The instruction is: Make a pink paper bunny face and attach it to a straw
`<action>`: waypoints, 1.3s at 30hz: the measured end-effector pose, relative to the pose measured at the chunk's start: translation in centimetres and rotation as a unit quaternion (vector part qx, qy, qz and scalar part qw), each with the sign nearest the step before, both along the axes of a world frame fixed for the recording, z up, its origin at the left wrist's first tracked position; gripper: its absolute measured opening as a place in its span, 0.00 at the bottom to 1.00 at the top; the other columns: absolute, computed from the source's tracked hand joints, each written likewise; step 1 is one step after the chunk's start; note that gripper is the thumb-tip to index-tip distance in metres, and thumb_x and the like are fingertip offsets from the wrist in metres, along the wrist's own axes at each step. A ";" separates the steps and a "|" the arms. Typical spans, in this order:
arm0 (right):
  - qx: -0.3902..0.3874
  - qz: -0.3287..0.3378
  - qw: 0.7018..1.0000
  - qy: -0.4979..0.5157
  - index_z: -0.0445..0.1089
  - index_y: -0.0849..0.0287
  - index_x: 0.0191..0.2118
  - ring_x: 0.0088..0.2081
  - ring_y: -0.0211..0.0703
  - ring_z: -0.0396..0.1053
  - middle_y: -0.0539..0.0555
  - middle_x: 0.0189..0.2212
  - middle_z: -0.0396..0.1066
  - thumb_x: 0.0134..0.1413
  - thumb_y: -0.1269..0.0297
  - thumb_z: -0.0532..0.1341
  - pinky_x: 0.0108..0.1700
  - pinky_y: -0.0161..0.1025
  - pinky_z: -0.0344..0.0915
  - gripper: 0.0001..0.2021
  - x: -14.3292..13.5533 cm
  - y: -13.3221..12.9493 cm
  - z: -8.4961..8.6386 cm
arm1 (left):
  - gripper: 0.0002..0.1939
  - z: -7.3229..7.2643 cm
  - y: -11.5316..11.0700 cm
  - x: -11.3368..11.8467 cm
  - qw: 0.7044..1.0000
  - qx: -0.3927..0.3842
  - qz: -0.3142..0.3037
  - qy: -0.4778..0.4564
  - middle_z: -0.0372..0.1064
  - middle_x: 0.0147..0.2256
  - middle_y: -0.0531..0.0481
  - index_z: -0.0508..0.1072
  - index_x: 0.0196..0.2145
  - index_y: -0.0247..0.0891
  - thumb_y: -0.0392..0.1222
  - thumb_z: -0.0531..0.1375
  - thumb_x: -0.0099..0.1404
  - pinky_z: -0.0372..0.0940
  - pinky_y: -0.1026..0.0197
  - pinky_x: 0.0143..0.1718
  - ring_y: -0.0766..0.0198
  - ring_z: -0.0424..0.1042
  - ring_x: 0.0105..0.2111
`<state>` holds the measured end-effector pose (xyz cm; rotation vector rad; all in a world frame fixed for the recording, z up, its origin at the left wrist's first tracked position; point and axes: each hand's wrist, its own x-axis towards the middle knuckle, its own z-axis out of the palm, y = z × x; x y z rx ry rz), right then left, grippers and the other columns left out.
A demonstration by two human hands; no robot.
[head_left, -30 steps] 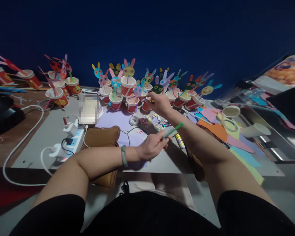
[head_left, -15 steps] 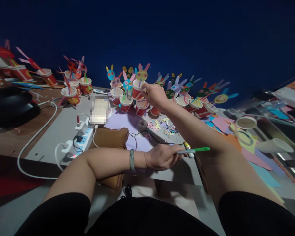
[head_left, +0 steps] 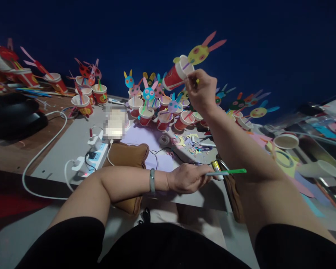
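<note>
My right hand [head_left: 202, 91] is raised over the back of the table, closed on the rim of a red paper cup [head_left: 173, 77]. The cup tilts, its white mouth facing right. A yellow paper rabbit head [head_left: 198, 55] with pink ears sticks out of it on a purple stem. Below, near the table's front, my left hand [head_left: 188, 178] is closed around a slim pen-like stick [head_left: 237, 171], grey near the fingers and bright green at the tip. Several red cups with paper animal heads, such as one with a blue rabbit head [head_left: 149, 94], stand behind.
A white power strip [head_left: 96, 158] with plugs and cables lies left, beside a brown cushion [head_left: 126, 155]. Paper scraps [head_left: 194, 142] and a tape roll [head_left: 164, 140] are mid-table. A white paper cup [head_left: 319, 169] lies at right. More decorated cups [head_left: 82, 104] stand at left.
My right hand has lifted the cup with the yellow rabbit head out of the group, up and to the right, and tilted it. The left hand keeps its hold on the stick.
</note>
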<state>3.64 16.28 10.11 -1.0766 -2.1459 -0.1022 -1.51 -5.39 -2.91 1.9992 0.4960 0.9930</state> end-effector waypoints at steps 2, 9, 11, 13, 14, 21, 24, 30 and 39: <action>0.006 -0.011 0.999 0.030 0.69 0.51 0.46 0.39 0.51 0.70 0.59 0.39 0.76 0.69 0.48 0.49 0.43 0.49 0.63 0.17 0.6 0.0 0.8 | 0.15 0.0 0.0 0.0 1.000 0.003 0.005 0.005 0.78 0.42 0.43 0.73 0.51 0.35 0.35 0.50 0.72 0.71 0.63 0.42 0.66 0.76 0.37; 0.006 -0.012 0.999 0.037 0.68 0.47 0.48 0.41 0.53 0.68 0.59 0.36 0.76 0.67 0.40 0.44 0.43 0.50 0.61 0.23 1.8 0.5 1.0 | 0.14 -0.1 0.0 -0.1 0.999 0.036 0.009 0.001 0.77 0.41 0.43 0.72 0.49 0.34 0.36 0.49 0.73 0.71 0.64 0.41 0.65 0.75 0.36; 0.006 -0.004 0.999 0.043 0.69 0.45 0.48 0.43 0.56 0.68 0.58 0.33 0.76 0.66 0.39 0.45 0.44 0.52 0.61 0.23 1.8 0.7 0.6 | 0.14 -0.1 0.1 -0.1 0.999 0.032 0.005 0.001 0.77 0.41 0.43 0.71 0.49 0.34 0.35 0.49 0.73 0.71 0.63 0.40 0.65 0.75 0.36; 0.004 0.002 0.999 0.048 0.69 0.45 0.48 0.43 0.58 0.68 0.58 0.31 0.75 0.65 0.39 0.46 0.45 0.53 0.60 0.23 1.8 0.7 0.3 | 0.14 0.0 0.1 -0.1 1.000 0.021 0.003 0.005 0.77 0.40 0.44 0.72 0.49 0.35 0.36 0.50 0.73 0.71 0.63 0.40 0.66 0.75 0.35; 0.002 0.006 0.999 0.048 0.70 0.45 0.48 0.44 0.58 0.68 0.58 0.31 0.75 0.65 0.39 0.46 0.45 0.53 0.60 0.23 1.8 0.6 0.2 | 0.14 0.0 0.1 -0.1 1.000 0.018 0.001 0.005 0.77 0.40 0.44 0.72 0.49 0.35 0.36 0.50 0.72 0.71 0.63 0.40 0.66 0.75 0.35; -0.002 -0.003 1.000 0.012 0.68 0.51 0.48 0.42 0.54 0.69 0.62 0.40 0.75 0.68 0.44 0.43 0.44 0.51 0.60 0.23 1.0 -0.2 0.0 | 0.15 0.1 0.0 -0.1 1.000 0.011 0.003 0.008 0.76 0.39 0.45 0.72 0.50 0.36 0.35 0.49 0.72 0.70 0.64 0.41 0.66 0.74 0.35; 0.002 -0.009 1.000 0.004 0.68 0.51 0.47 0.41 0.53 0.68 0.62 0.41 0.76 0.69 0.45 0.44 0.43 0.49 0.61 0.21 0.9 -0.3 0.0 | 0.15 0.0 0.0 0.0 1.000 0.012 0.003 0.004 0.77 0.40 0.45 0.72 0.50 0.36 0.34 0.50 0.71 0.71 0.63 0.40 0.66 0.74 0.34; -0.002 -0.001 1.000 0.000 0.69 0.50 0.47 0.40 0.53 0.68 0.60 0.38 0.76 0.68 0.46 0.46 0.43 0.50 0.63 0.20 0.6 -0.3 0.2 | 0.15 0.0 0.1 -0.1 0.999 0.039 0.007 0.005 0.76 0.37 0.45 0.72 0.50 0.34 0.34 0.50 0.70 0.71 0.63 0.40 0.65 0.74 0.34; 0.014 0.028 1.000 0.003 0.72 0.53 0.46 0.37 0.51 0.71 0.59 0.34 0.76 0.68 0.42 0.47 0.40 0.48 0.66 0.25 0.0 1.2 -0.5 | 0.16 0.3 0.0 -0.2 1.000 0.018 0.001 0.013 0.77 0.38 0.46 0.72 0.51 0.36 0.33 0.50 0.70 0.71 0.63 0.41 0.66 0.74 0.35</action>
